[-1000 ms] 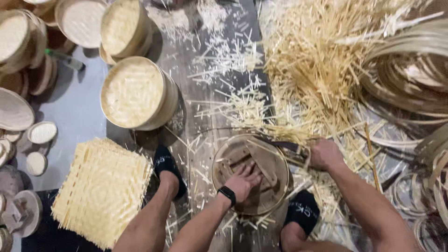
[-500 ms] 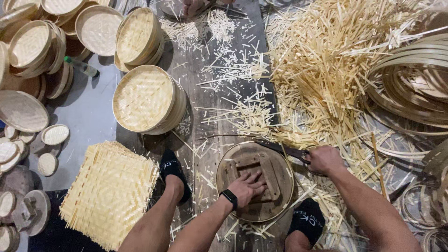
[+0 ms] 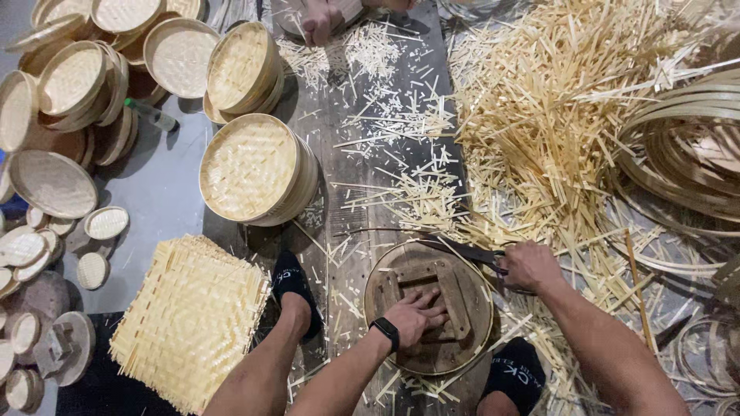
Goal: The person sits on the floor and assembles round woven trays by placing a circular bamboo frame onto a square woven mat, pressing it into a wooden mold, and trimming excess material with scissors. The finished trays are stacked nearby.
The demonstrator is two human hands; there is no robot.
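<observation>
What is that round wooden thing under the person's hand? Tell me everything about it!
The round wooden thing is a dark, worn disc with a thin bent rim, lying flat on the plank floor between the person's feet. Wooden bars cross its top, forming a square frame in the middle. The left hand presses flat on those bars. The right hand holds a dark blade against the upper right edge. Pale bamboo slivers lie scattered all around it.
</observation>
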